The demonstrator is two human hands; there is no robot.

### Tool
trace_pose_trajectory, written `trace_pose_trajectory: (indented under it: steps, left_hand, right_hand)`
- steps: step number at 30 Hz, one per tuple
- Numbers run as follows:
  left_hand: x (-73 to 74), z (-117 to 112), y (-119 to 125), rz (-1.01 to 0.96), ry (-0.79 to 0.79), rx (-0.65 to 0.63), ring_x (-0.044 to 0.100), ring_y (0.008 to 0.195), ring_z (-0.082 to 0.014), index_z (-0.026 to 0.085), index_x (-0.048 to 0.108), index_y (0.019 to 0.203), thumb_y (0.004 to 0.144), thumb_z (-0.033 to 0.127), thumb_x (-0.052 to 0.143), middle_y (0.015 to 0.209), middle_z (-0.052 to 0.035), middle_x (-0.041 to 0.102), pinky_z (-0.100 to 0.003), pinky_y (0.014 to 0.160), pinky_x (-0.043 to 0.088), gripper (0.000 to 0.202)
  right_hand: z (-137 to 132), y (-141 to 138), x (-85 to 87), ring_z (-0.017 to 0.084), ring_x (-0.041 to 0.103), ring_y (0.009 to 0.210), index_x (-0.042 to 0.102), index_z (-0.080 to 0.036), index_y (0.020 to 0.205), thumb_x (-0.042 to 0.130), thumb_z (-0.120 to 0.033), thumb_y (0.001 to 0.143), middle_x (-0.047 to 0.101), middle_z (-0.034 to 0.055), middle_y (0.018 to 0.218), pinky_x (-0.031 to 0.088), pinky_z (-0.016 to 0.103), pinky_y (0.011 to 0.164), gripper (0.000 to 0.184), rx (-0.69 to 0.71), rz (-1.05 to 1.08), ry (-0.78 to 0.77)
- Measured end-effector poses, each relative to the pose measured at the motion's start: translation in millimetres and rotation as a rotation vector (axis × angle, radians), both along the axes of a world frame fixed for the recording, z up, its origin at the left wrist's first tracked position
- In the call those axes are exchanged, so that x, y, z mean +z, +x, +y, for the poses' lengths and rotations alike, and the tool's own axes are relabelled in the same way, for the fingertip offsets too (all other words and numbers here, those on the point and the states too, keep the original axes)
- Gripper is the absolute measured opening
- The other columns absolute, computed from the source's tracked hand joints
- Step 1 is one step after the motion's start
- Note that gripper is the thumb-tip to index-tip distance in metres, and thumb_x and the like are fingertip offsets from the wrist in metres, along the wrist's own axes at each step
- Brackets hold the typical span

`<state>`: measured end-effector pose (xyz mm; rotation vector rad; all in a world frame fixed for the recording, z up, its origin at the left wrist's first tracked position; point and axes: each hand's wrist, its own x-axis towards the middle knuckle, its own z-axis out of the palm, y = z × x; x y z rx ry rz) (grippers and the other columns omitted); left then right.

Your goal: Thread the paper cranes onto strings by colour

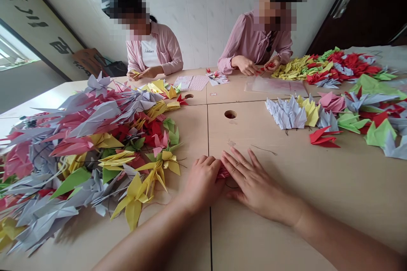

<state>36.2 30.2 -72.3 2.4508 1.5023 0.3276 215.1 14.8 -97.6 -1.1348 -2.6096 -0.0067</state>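
Note:
My left hand [205,183] is closed over a pink folded-paper bundle [223,171] on the table near the seam. Most of the bundle is hidden; only a strip with several thin layers shows. Against its right side rest the fingertips of my right hand [249,180], fingers stretched out and slightly apart. A dark thread [232,186] shows between the hands. Another loose thread [263,150] lies beyond my right hand. Left of my left hand, yellow paper cranes [133,203] edge a large heap.
The crane heap [104,114] fills the table's left. More paper cranes [365,106] lie right, beside a white row [286,113]. A round hole [230,114] pierces the tabletop [235,237]. Across sit two people: one sleeve [173,53] left, another [233,42] right, both handling folded paper.

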Motion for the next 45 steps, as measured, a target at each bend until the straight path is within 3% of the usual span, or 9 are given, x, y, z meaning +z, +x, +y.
trace_pose_trajectory:
  steps: [7, 10, 12, 14, 17, 22, 37, 41, 45]
  left_hand:
    - [0.3, 2.0, -0.2, -0.016, -0.016, -0.011, 0.053, 0.086, -0.0212, 0.018, 0.061, 0.083, 0.076, 0.013, 0.055, 0.088, -0.0046, 0.063, -0.032, 0.077, 0.041, 0.01]
    - [-0.1, 3.0, -0.8, -0.082, -0.049, -0.017, 0.054, 0.084, -0.0197, 0.019, 0.063, 0.08, 0.08, 0.016, 0.057, 0.084, -0.004, 0.063, -0.03, 0.076, 0.041, 0.007]
    - [-0.5, 3.2, -0.9, -0.149, -0.087, -0.02, 0.054, 0.082, -0.0185, 0.019, 0.065, 0.077, 0.083, 0.022, 0.057, 0.081, -0.0036, 0.064, -0.028, 0.074, 0.041, 0.01]
    - [-0.6, 3.1, -0.8, -0.194, -0.118, -0.018, 0.055, 0.081, -0.018, 0.019, 0.066, 0.077, 0.083, 0.025, 0.058, 0.081, -0.0035, 0.065, -0.028, 0.073, 0.04, 0.012]
    - [-0.3, 2.3, -0.1, -0.204, -0.123, -0.008, 0.055, 0.082, -0.0187, 0.019, 0.067, 0.079, 0.081, 0.025, 0.061, 0.083, -0.004, 0.066, -0.028, 0.074, 0.041, 0.008]
    - [-0.6, 0.3, 1.5, -0.259, -0.083, -0.032, 0.055, 0.081, -0.0183, 0.018, 0.066, 0.082, 0.079, 0.022, 0.063, 0.084, -0.004, 0.067, -0.029, 0.074, 0.041, 0.006]
    - [0.9, 2.2, 1.1, -0.21, -0.11, -0.048, 0.056, 0.077, -0.0176, 0.018, 0.063, 0.077, 0.079, 0.019, 0.061, 0.079, -0.0036, 0.066, -0.028, 0.072, 0.041, 0.003]
    - [-1.9, 2.1, 1.3, -0.211, -0.082, -0.038, 0.057, 0.076, -0.0176, 0.018, 0.063, 0.077, 0.078, 0.015, 0.06, 0.079, -0.0037, 0.066, -0.028, 0.073, 0.042, 0.004]
    - [-3.7, 2.4, 2.4, -0.185, -0.072, -0.023, 0.057, 0.073, -0.0175, 0.017, 0.06, 0.072, 0.072, 0.008, 0.056, 0.075, -0.0041, 0.065, -0.027, 0.072, 0.042, 0.01]
  right_hand:
    - [3.5, -0.5, -2.5, 0.026, 0.015, 0.142, 0.003, -0.02, 0.15, 0.043, -0.032, 0.093, 0.026, 0.0105, 0.152, 0.022, 0.059, 0.11, 0.07, -0.006, 0.058, -0.029]
    - [7.8, 3.4, 1.3, 0.027, 0.023, 0.14, 0.031, -0.017, 0.143, 0.044, -0.025, 0.092, 0.039, 0.0123, 0.146, 0.028, 0.057, 0.108, 0.053, -0.066, 0.132, -0.073]
    - [10.2, 6.2, 6.0, 0.028, 0.033, 0.136, 0.053, -0.018, 0.124, 0.046, -0.021, 0.09, 0.054, 0.0117, 0.132, 0.032, 0.056, 0.106, 0.035, -0.1, 0.202, -0.102]
    - [11.7, 7.9, 10.8, 0.027, 0.046, 0.126, 0.062, -0.02, 0.102, 0.049, -0.018, 0.088, 0.066, 0.0081, 0.112, 0.034, 0.055, 0.104, 0.019, -0.1, 0.257, -0.14]
    - [12.4, 7.6, 15.7, 0.023, 0.06, 0.104, 0.061, -0.021, 0.086, 0.052, -0.013, 0.084, 0.068, 0.003, 0.089, 0.031, 0.054, 0.105, 0.012, -0.094, 0.297, -0.178]
    - [12.0, 6.2, 18.4, 0.016, 0.061, 0.081, 0.058, -0.02, 0.08, 0.055, -0.01, 0.079, 0.065, -0.0007, 0.08, 0.028, 0.05, 0.106, 0.01, -0.097, 0.317, -0.187]
    - [10.9, 5.2, 18.3, 0.017, 0.061, 0.077, 0.06, -0.019, 0.078, 0.051, -0.009, 0.08, 0.065, 0.001, 0.077, 0.037, 0.047, 0.101, 0.014, -0.081, 0.276, -0.202]
    - [7.2, 5.9, 15.0, 0.022, 0.06, 0.101, 0.061, -0.019, 0.103, 0.052, -0.012, 0.082, 0.067, 0.0062, 0.103, 0.035, 0.049, 0.104, 0.023, -0.09, 0.216, -0.137]
    - [-0.2, 2.2, 6.4, 0.031, 0.027, 0.137, 0.026, -0.015, 0.144, 0.055, -0.03, 0.087, 0.037, 0.0127, 0.147, 0.03, 0.055, 0.108, 0.066, -0.033, 0.064, -0.016]
